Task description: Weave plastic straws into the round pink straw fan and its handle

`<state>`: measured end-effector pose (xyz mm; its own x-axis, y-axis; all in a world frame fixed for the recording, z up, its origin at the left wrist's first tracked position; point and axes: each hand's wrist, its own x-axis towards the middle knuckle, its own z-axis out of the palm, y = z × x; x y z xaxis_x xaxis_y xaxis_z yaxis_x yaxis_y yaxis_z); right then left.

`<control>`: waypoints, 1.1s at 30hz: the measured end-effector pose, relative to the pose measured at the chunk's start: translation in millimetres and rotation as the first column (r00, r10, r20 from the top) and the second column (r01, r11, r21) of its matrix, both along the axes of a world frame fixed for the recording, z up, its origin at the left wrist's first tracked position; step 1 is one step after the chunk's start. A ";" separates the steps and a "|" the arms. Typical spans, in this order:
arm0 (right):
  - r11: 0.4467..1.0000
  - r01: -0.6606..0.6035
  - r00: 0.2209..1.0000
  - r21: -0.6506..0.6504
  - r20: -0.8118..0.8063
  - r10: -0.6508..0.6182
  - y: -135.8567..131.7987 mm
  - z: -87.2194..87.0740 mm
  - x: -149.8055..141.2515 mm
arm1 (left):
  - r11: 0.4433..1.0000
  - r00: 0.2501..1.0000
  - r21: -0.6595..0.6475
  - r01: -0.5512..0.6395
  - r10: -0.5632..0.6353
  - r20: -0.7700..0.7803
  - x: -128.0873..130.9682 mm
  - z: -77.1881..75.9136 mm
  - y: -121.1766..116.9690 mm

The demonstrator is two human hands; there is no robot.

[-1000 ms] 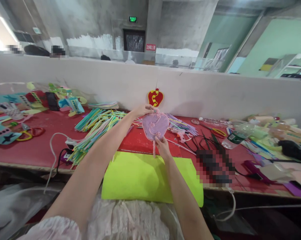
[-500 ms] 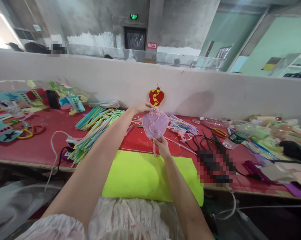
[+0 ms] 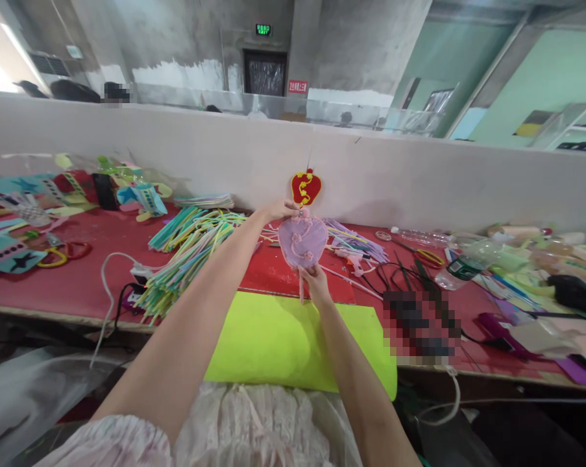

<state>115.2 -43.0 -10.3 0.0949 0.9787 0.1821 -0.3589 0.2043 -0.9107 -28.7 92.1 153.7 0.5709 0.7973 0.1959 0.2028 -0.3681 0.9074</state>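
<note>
I hold a pink-purple fan-shaped craft piece (image 3: 303, 240) upright over the red table (image 3: 78, 285), both arms stretched forward. My left hand (image 3: 280, 209) pinches its top edge. My right hand (image 3: 313, 282) grips its bottom, where a thin pink stem hangs down. Behind it a red and yellow ornament (image 3: 305, 187) hangs on the grey partition wall. A bright yellow-green foam sheet (image 3: 283, 340) lies on the table edge below my hands.
A heap of coloured pipe cleaners (image 3: 190, 243) lies left of the piece. Foam cut-outs (image 3: 24, 214) fill the far left. A glue gun (image 3: 354, 261), black cables, scissors (image 3: 424, 257) and plastic bottles (image 3: 468, 266) crowd the right. A white cable (image 3: 108, 285) hangs over the front edge.
The craft piece and both hands stay almost in place; the view has shifted slightly.
</note>
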 end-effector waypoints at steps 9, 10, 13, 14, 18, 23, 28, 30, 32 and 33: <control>1.000 -0.009 0.999 -0.004 -0.045 0.009 1.9 -0.8 0.2 | 0.999 1.000 0.010 -0.032 0.032 0.000 9.5 2.4 -8.0; 1.000 -0.013 0.999 -0.003 -0.044 0.012 2.1 -0.9 -0.1 | 0.999 0.999 0.007 -0.036 0.036 -0.003 8.9 2.3 -6.8; 1.000 -0.013 0.999 -0.003 -0.033 0.013 2.6 -1.8 -0.8 | 0.999 0.999 -0.009 -0.047 0.046 -0.004 6.9 0.4 -2.9; 1.000 -0.016 0.999 -0.003 -0.032 0.016 2.8 -2.3 -0.9 | 0.999 0.999 -0.012 -0.047 0.047 0.004 6.3 -0.6 -1.8; 0.999 -0.048 0.998 -0.004 -0.031 0.048 3.9 -4.9 -0.2 | 0.998 0.998 -0.025 -0.051 0.052 0.027 5.6 -3.5 0.8; 0.991 -0.118 0.992 -0.058 0.036 0.120 3.8 -6.9 2.6 | 0.999 0.999 -0.023 -0.034 0.035 0.018 4.8 -4.2 0.4; 0.967 -0.240 0.970 -0.082 0.023 0.243 -3.1 -3.1 4.5 | 0.999 0.999 -0.037 -0.036 0.037 0.025 2.9 -5.9 4.4; 0.969 -0.239 0.970 -0.056 0.021 0.241 -6.3 0.7 4.6 | 0.999 0.997 -0.036 -0.037 0.039 0.061 1.9 -6.3 7.1; 0.983 -0.184 0.982 -0.014 0.040 0.185 -8.6 4.7 4.2 | 0.998 0.993 -0.051 -0.023 0.029 0.119 1.0 -5.8 8.4; 0.990 -0.139 0.989 0.017 0.046 0.138 -9.2 6.5 3.8 | 0.998 0.988 -0.065 -0.010 0.020 0.153 0.7 -5.1 8.2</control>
<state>119.0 -52.2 -3.8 -0.0503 0.9779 0.2032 -0.3447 0.1739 -0.9225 -28.0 100.3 148.6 0.5261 0.8191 0.2284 0.0645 -0.3063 0.9498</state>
